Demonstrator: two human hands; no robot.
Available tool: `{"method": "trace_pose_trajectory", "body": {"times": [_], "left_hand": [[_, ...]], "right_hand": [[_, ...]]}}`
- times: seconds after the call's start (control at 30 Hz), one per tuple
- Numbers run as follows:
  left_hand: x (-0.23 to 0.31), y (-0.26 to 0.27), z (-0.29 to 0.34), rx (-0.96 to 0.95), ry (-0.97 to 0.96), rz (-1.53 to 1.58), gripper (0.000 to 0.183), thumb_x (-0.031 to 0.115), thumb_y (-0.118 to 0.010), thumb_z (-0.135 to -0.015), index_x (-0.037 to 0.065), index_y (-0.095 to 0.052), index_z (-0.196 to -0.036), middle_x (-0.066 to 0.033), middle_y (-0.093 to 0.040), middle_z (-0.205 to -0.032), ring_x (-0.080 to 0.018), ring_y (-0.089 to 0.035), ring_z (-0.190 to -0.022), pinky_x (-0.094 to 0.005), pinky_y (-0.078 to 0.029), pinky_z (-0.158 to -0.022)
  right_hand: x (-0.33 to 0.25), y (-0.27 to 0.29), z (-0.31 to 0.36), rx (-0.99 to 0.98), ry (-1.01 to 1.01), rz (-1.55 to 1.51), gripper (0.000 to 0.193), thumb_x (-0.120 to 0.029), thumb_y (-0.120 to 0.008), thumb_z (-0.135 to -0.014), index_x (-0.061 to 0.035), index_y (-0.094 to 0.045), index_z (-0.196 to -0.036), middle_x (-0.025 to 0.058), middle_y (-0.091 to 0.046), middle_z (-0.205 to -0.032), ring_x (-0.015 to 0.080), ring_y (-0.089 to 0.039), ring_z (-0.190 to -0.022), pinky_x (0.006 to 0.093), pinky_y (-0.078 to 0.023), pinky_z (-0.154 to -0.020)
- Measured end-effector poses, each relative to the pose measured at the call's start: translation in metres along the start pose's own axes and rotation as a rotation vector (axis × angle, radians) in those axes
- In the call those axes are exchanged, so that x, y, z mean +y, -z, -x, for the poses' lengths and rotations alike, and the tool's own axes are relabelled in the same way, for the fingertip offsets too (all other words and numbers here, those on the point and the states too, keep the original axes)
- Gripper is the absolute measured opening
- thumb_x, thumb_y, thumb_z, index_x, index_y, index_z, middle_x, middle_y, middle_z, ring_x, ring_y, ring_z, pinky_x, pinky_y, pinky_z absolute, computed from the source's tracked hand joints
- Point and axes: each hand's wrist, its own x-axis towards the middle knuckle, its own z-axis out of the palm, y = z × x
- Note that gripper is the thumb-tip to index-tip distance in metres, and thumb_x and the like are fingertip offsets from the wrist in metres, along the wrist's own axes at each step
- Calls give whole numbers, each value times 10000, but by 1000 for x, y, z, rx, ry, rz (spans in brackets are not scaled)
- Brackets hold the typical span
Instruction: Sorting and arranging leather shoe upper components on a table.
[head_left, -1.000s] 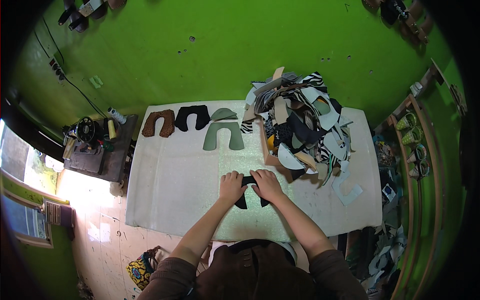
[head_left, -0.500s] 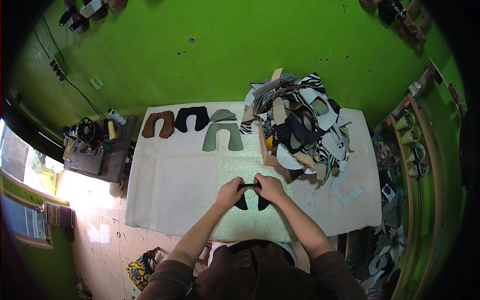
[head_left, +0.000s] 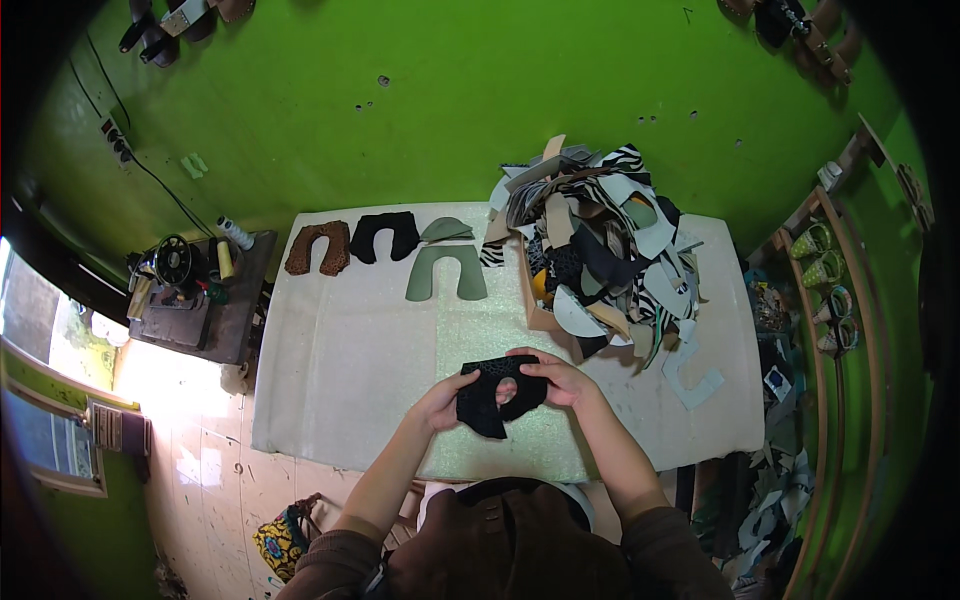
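Note:
Between my two hands, above the near middle of the table, is a black U-shaped cut piece (head_left: 484, 408) with its curved opening toward me. My left hand (head_left: 440, 402) grips its left edge, thumb on top. On the other side my right hand (head_left: 556, 378) has its fingers around the right edge; some fingertips are hidden behind the piece. At the back of the table lie a brown spotted U-shaped piece (head_left: 303, 256), a black U-shaped piece (head_left: 367, 228) and a green U-shaped piece (head_left: 432, 264), with green half-round pieces (head_left: 446, 229) just behind the last.
A box (head_left: 541, 318) heaped with scraps (head_left: 585, 225) stands at the table's back right. Beside it lies a pale curved offcut (head_left: 691, 378). A sewing machine (head_left: 172, 262) is on a small table to the left; a wooden rack with shoes (head_left: 822, 275) leans at right.
The black piece has turned from nearly edge-on to showing its broad face. My hands have moved slightly apart along its sides.

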Motion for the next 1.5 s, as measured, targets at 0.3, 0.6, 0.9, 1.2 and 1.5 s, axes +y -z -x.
{"method": "trace_pose_trajectory", "body": {"times": [0.3, 0.6, 0.9, 1.2, 1.5], "left_hand": [[8, -8, 8, -159, -138, 77, 476, 92, -454, -878, 103, -288, -1324, -153, -536, -1085, -288, -567, -950, -454, -455, -859], [24, -18, 30, -299, -239, 469, 478, 222, -414, -872, -48, -343, -1260, -158, -477, -1204, -277, -484, -1103, -443, -359, -967], [75, 32, 60, 229, -275, -162, 351, 33, -441, -870, 19, -389, -1217, -126, -563, -1075, -237, -567, -985, -381, -471, -865], [159, 55, 60, 308, -427, -353, 328, 10, -393, -886, 17, -372, -1213, -153, -561, -1022, -255, -585, -922, -387, -492, -833], [239, 84, 30, 388, -471, -426, 305, 141, -454, -902, 23, -425, -1182, -119, -596, -966, -218, -601, -853, -345, -505, -761]], "right_hand": [[16, -1, -2, -200, 174, -436, 554, -49, -577, -792, -105, -348, -1293, 165, -522, -1104, 283, -552, -995, 472, -442, -865], [12, -28, -36, -173, 203, -395, 497, -89, -562, -809, -77, -378, -1272, 161, -489, -1177, 331, -484, -1098, 478, -412, -909], [2, -47, -100, 74, -203, 168, 388, 51, -482, -807, 22, -450, -1193, 141, -535, -1167, 275, -567, -1009, 379, -454, -885], [-11, -82, -191, 133, 19, 224, 406, 63, -474, -804, -30, -454, -1198, 89, -574, -1064, 189, -572, -963, 332, -457, -845], [-18, -94, -276, 451, 56, 246, 308, -32, -504, -838, -71, -500, -1143, 73, -596, -1022, 187, -587, -903, 318, -478, -765]]}}
